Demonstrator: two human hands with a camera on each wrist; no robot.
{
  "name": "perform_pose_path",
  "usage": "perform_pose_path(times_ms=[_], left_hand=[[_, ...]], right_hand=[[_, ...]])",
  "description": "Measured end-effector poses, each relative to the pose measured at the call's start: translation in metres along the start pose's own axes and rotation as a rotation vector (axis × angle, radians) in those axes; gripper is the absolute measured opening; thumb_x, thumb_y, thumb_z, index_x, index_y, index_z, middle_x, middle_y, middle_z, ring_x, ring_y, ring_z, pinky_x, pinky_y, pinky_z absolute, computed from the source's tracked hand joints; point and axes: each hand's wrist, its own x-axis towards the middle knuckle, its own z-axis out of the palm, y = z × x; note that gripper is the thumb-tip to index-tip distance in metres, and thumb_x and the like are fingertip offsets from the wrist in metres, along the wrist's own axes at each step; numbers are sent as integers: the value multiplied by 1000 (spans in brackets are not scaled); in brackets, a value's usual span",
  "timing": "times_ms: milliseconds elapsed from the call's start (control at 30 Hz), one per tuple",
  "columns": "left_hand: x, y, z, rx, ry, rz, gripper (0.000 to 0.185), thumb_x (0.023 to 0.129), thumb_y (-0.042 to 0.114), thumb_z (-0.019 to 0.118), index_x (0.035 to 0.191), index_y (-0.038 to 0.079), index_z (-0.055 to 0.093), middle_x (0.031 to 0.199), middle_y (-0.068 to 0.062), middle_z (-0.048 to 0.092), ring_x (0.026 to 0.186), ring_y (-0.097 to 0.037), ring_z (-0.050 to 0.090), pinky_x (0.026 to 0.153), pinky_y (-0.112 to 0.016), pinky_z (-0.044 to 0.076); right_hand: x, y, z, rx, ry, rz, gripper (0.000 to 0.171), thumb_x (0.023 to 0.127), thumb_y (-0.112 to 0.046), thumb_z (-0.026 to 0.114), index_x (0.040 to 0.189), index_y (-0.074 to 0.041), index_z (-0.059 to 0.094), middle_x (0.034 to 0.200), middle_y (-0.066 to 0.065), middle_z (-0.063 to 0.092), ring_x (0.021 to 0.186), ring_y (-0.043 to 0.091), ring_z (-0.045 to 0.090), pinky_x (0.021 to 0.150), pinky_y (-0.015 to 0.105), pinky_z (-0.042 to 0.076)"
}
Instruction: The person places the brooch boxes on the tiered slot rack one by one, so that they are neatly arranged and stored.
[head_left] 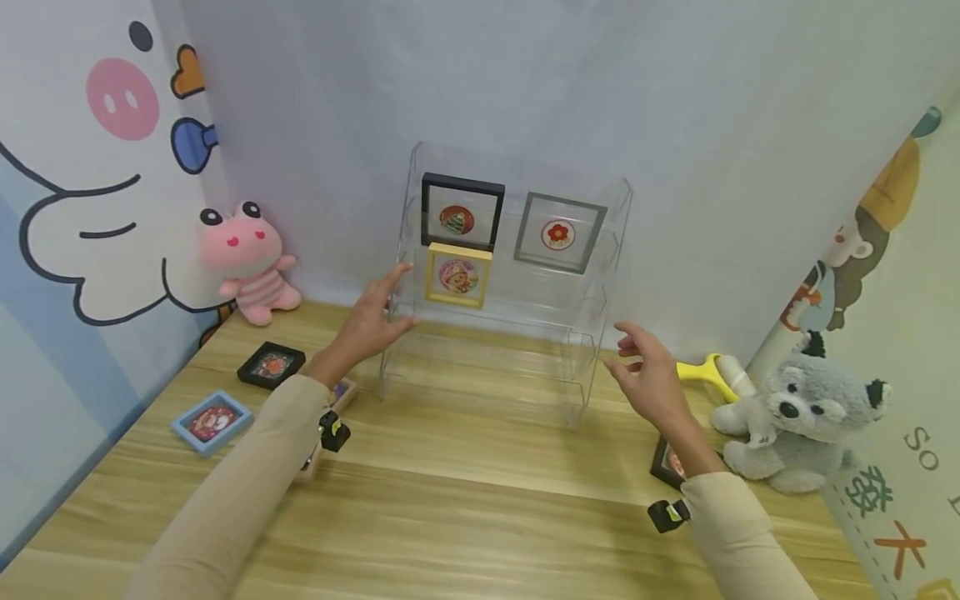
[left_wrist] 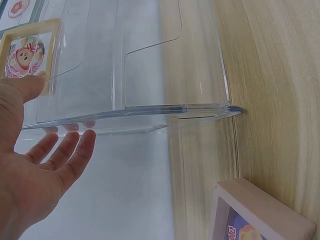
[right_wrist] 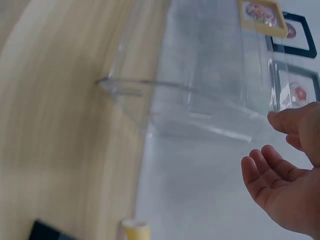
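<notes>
A clear acrylic tiered rack (head_left: 480,346) stands on the table. It bears a black frame (head_left: 457,220) with a tree picture, a grey frame (head_left: 558,234) with a red flower, and a yellow frame (head_left: 458,277) with a cartoon figure, set below the black one. My left hand (head_left: 369,321) is at the rack's left side, its thumb and fingers spread around the side panel's edge; whether they touch it is unclear. Beside the right side is my right hand (head_left: 647,379), fingers loosely bent, holding nothing. In the right wrist view its fingertips look apart from the panel.
On the left lie a black frame (head_left: 272,365), a blue frame (head_left: 212,422) and a pinkish frame (left_wrist: 265,210), partly under my left arm. A pink plush (head_left: 247,258) sits behind them. At right are a grey plush (head_left: 806,417), a yellow-handled roller (head_left: 705,372) and a dark frame (head_left: 666,463).
</notes>
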Motion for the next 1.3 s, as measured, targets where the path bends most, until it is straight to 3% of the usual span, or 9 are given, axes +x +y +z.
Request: perform_pose_path(times_ms=[200, 400, 700, 833, 967, 1133, 1300], left_hand=[[1, 2, 0, -7, -1, -10, 84, 81, 19, 71, 145, 34, 19, 109, -20, 44, 89, -31, 46, 66, -40, 43], [0, 0, 0, -16, -14, -17, 82, 82, 21, 70, 145, 34, 18, 117, -23, 43, 91, -31, 45, 69, -41, 43], [0, 4, -1, -28, -19, -26, 81, 83, 21, 69, 145, 35, 18, 122, -22, 41, 92, -30, 45, 70, -42, 43], [0, 5, -1, -27, -21, -35, 82, 83, 19, 69, 145, 34, 18, 120, -21, 41, 92, -30, 45, 69, -42, 43], [0, 6, -1, -30, -26, -37, 82, 82, 19, 69, 145, 33, 19, 121, -21, 41, 93, -30, 45, 70, -43, 44], [0, 6, -2, -36, -24, -29, 82, 82, 18, 69, 145, 33, 19, 121, -23, 41, 93, -31, 45, 71, -44, 43], [-1, 5, -2, -39, -24, -29, 82, 82, 18, 69, 145, 33, 19, 122, -23, 40, 93, -32, 45, 71, -44, 44]], right_hand=[[-29, 29, -16, -48, -45, 78, 51, 86, -9, 64, 132, -4, 44, 104, 17, 54, 98, 32, 57, 73, 41, 52], [-51, 51, -29, -79, -120, 139, 63, 84, -11, 67, 138, -4, 36, 110, 24, 52, 102, 41, 54, 75, 46, 52], [-71, 71, -53, -198, -373, 241, 73, 79, -14, 72, 139, 1, 32, 128, 35, 42, 110, 52, 45, 77, 55, 46], [-76, 80, -58, -224, -474, 236, 73, 75, -9, 74, 135, 6, 35, 126, 40, 41, 110, 56, 43, 73, 52, 48], [-83, 87, -59, -239, -549, 296, 79, 74, -17, 76, 136, 5, 34, 127, 41, 39, 106, 52, 48, 72, 49, 48], [-88, 90, -60, -293, -575, 329, 88, 70, -32, 79, 137, 2, 34, 127, 38, 43, 102, 48, 53, 74, 50, 47], [-90, 92, -61, -283, -590, 348, 88, 71, -34, 78, 138, 2, 33, 129, 38, 41, 111, 53, 44, 78, 53, 46]])
